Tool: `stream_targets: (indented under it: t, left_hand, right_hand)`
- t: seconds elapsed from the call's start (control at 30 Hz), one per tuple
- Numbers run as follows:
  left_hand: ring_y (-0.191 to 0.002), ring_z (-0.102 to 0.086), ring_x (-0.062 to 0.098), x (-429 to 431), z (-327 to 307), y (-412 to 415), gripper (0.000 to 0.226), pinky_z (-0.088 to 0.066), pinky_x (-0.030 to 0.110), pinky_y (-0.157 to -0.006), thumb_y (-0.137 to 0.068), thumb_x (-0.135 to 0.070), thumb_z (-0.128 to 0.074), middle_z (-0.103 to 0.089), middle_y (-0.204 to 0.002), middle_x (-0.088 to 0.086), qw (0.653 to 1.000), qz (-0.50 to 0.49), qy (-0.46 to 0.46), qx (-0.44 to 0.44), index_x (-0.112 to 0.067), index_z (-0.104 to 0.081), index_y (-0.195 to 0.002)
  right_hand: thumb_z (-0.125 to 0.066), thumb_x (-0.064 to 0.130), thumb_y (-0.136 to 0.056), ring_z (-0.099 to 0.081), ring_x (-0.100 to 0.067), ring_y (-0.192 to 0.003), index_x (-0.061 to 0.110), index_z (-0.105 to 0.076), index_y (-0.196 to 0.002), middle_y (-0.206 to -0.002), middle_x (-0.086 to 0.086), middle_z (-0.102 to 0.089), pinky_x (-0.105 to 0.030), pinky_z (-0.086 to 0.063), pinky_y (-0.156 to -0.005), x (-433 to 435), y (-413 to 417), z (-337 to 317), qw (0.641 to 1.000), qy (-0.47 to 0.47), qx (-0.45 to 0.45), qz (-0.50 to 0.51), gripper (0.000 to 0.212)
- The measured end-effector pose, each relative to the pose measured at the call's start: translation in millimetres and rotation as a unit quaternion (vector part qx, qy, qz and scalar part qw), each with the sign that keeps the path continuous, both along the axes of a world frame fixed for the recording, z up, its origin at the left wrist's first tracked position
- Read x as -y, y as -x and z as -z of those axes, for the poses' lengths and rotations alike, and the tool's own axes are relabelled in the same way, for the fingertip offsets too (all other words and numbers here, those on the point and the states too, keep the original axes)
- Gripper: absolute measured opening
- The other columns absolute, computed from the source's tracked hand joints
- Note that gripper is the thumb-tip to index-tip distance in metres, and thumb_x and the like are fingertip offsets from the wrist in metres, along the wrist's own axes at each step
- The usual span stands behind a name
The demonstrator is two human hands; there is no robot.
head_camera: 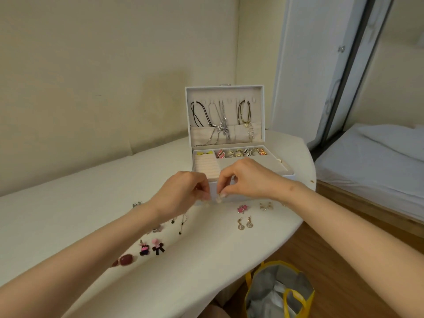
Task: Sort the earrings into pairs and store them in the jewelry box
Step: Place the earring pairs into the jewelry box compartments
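A white jewelry box point(261, 174) stands open on the white table, with necklaces hanging in its lid and rings in the top tray. My left hand point(181, 193) and my right hand point(245, 177) meet just in front of the box. Each pinches a small pale earring point(219, 199) at the fingertips. Earrings lie in pairs on the table: pink stars point(242, 208), gold drops point(245, 223), gold bows point(266, 205), pink-and-black bows point(152, 247), dark red ovals point(125, 260) and thin dangling ones point(182, 222).
The white table point(68, 214) ends in a curved front edge at the right. Below it on the wooden floor stands a yellow-handled bag point(278, 292). A bed with white bedding point(371, 161) is at the right, beside a mirror.
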State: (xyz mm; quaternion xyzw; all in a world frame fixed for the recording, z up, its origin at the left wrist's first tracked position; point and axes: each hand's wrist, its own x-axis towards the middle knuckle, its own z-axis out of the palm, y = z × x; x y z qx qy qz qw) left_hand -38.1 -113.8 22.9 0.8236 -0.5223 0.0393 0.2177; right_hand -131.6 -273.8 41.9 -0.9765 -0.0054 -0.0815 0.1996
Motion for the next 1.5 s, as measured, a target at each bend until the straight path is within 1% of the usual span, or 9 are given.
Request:
stream_targets:
  t: [0.2, 0.33, 0.5, 0.6, 0.7, 0.83, 1.03, 1.33, 1.5]
  left_hand:
    - [-0.073, -0.048, 0.016, 15, -19, -32, 0.005, -0.040, 0.028, -0.070, -0.081, -0.010, -0.067, -0.058, -0.074, -0.006, 1.000, -0.027, 0.012, 0.007, -0.013, -0.067, -0.084]
    - [-0.077, -0.048, 0.016, 35, -19, -57, 0.009, -0.040, 0.027, -0.069, -0.082, -0.008, -0.064, -0.059, -0.077, -0.007, 0.999, -0.048, 0.008, 0.015, -0.017, -0.066, -0.083]
    - [-0.085, -0.053, 0.018, 58, -17, -84, 0.012, -0.036, 0.026, -0.068, -0.082, -0.007, -0.061, -0.062, -0.081, -0.006, 0.995, -0.091, 0.009, 0.031, -0.016, -0.067, -0.086]
    - [-0.097, -0.057, 0.023, 68, -17, -98, 0.011, -0.040, 0.030, -0.076, -0.082, -0.012, -0.062, -0.069, -0.094, -0.002, 0.993, -0.113, -0.006, 0.041, -0.019, -0.067, -0.088]
    - [-0.104, -0.057, 0.023, 75, -18, -106, 0.012, -0.039, 0.031, -0.082, -0.083, -0.018, -0.062, -0.069, -0.103, -0.003, 0.989, -0.131, -0.025, 0.069, -0.023, -0.068, -0.091]
    - [-0.106, -0.057, 0.023, 83, -20, -109, 0.016, -0.036, 0.028, -0.078, -0.083, -0.018, -0.060, -0.068, -0.106, -0.003, 0.986, -0.132, -0.045, 0.096, -0.026, -0.069, -0.094]
    - [-0.110, -0.056, 0.023, 88, -20, -114, 0.015, -0.038, 0.032, -0.088, -0.085, -0.022, -0.060, -0.068, -0.109, -0.003, 0.983, -0.141, -0.080, 0.081, -0.026, -0.068, -0.098]
    - [-0.111, -0.054, 0.026, 88, -12, -110, 0.017, -0.036, 0.033, -0.084, -0.085, -0.018, -0.056, -0.068, -0.107, -0.001, 0.976, -0.168, -0.033, 0.133, -0.023, -0.063, -0.100]
    - [-0.112, -0.052, 0.026, 91, -11, -109, 0.018, -0.034, 0.033, -0.085, -0.086, -0.019, -0.056, -0.066, -0.108, 0.000, 0.970, -0.180, -0.038, 0.160, -0.025, -0.064, -0.101]
  right_hand:
    - [-0.075, 0.017, -0.074, -0.050, 0.015, -0.059, 0.018, -0.075, -0.084, -0.071, 0.015, -0.063, -0.004, -0.035, -0.057, 14, -23, -20, 0.998, -0.030, 0.035, 0.031, 0.010]
    - [-0.076, 0.016, -0.073, -0.052, 0.009, -0.065, 0.019, -0.076, -0.083, -0.078, 0.009, -0.069, -0.007, -0.037, -0.060, 25, -52, -22, 0.997, -0.040, 0.034, 0.051, 0.010]
    - [-0.079, 0.021, -0.068, -0.054, -0.001, -0.073, 0.022, -0.076, -0.083, -0.072, 0.013, -0.063, -0.020, -0.039, -0.066, 38, -86, -19, 0.995, -0.021, 0.036, 0.091, 0.015]
    - [-0.079, 0.022, -0.069, -0.055, -0.001, -0.067, 0.024, -0.075, -0.081, -0.064, 0.018, -0.059, -0.023, -0.045, -0.072, 42, -100, -17, 0.993, -0.009, 0.027, 0.118, 0.013]
    - [-0.078, 0.021, -0.070, -0.063, -0.008, -0.072, 0.024, -0.074, -0.078, -0.070, 0.010, -0.066, -0.030, -0.051, -0.083, 44, -110, -15, 0.992, -0.005, 0.020, 0.125, 0.009]
    - [-0.077, 0.020, -0.072, -0.063, -0.011, -0.074, 0.022, -0.075, -0.084, -0.080, 0.004, -0.071, -0.032, -0.051, -0.084, 46, -119, -11, 0.991, 0.006, 0.008, 0.130, 0.012]
    - [-0.075, 0.019, -0.077, -0.061, -0.012, -0.075, 0.020, -0.074, -0.091, -0.087, 0.001, -0.071, -0.032, -0.050, -0.088, 46, -124, -10, 0.990, 0.006, 0.004, 0.141, 0.014]
    - [-0.071, 0.021, -0.081, -0.063, -0.020, -0.093, 0.026, -0.072, -0.095, -0.096, 0.000, -0.069, -0.025, -0.042, -0.076, 43, -135, -7, 0.985, 0.051, -0.013, 0.164, 0.015]
    - [-0.065, 0.015, -0.084, -0.062, -0.019, -0.090, 0.027, -0.071, -0.093, -0.099, -0.001, -0.070, -0.025, -0.043, -0.075, 45, -140, -7, 0.985, 0.036, -0.032, 0.168, 0.016]
